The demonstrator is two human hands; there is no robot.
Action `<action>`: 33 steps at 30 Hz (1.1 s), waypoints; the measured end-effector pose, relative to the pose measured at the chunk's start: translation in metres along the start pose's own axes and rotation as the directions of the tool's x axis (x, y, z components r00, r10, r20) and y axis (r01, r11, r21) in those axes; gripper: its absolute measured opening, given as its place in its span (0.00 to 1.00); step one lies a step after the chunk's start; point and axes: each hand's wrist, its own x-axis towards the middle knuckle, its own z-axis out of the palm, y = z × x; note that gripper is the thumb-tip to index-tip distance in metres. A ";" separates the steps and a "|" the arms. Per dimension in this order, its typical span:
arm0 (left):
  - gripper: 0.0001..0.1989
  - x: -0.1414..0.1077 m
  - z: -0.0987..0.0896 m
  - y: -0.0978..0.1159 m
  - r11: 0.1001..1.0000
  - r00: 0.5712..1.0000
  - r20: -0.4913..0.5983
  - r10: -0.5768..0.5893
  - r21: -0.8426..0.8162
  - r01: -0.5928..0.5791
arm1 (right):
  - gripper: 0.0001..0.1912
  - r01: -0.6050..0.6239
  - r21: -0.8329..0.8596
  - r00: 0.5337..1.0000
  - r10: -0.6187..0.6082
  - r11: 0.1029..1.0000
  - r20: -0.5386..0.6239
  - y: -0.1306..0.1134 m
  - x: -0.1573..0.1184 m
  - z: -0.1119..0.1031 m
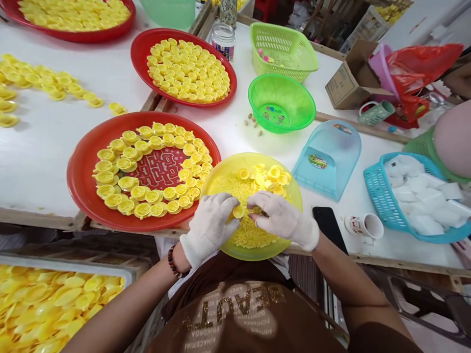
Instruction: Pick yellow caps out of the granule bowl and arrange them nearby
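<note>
Both my hands wear white gloves and meet over a yellow basin [217, 171] at the table's front edge. My left hand [214, 221] pinches a small yellow plastic cup [238, 212] between thumb and fingers. Just beside it, my right hand [278, 215] has its fingers bent and pressed together; what they hold, if anything, I cannot make out. Small yellow pieces [253, 238] cover the basin's bottom, and loose yellow cups [270, 179] are heaped at its far side. Left of the basin, a red tray [83, 166] carries a ring of yellow cups.
Behind stand another red tray [138, 54] full of cups, a green bowl [253, 105] and a light green basket [257, 37]. To the right are a blue dustpan [324, 181], a phone [328, 228], a mug [371, 226] and a blue basket [382, 196]. A crate of yellow parts [55, 304] sits lower left.
</note>
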 end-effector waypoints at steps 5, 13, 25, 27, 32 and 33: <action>0.10 0.003 0.007 0.004 1.000 0.999 -0.034 0.004 -0.026 -0.005 | 0.12 0.044 0.001 0.999 -0.044 0.999 -0.005 -0.014 0.001 -0.007; 0.13 -0.008 0.007 -0.005 0.970 0.984 -0.175 -0.019 -0.241 -0.024 | 0.05 -0.185 -0.350 0.921 0.287 0.918 0.265 -0.001 -0.012 0.012; 0.10 -0.004 0.011 0.000 0.980 0.990 -0.143 -0.003 -0.198 -0.026 | 0.08 0.113 -0.312 0.986 -0.069 0.943 0.149 -0.008 -0.001 -0.002; 0.10 -0.005 0.009 -0.001 0.970 0.991 -0.135 -0.018 -0.244 -0.015 | 0.09 0.095 -0.329 0.984 -0.038 0.940 0.174 -0.003 -0.001 -0.003; 0.13 -0.011 0.003 -0.008 0.945 0.984 -0.173 -0.044 -0.325 -0.015 | 0.04 -0.044 -0.375 0.959 0.145 0.926 0.243 0.009 -0.017 -0.012; 0.14 -0.011 0.000 -0.010 0.943 0.981 -0.191 -0.045 -0.331 -0.021 | 0.04 -0.057 -0.390 0.954 0.165 0.919 0.249 0.010 -0.020 -0.012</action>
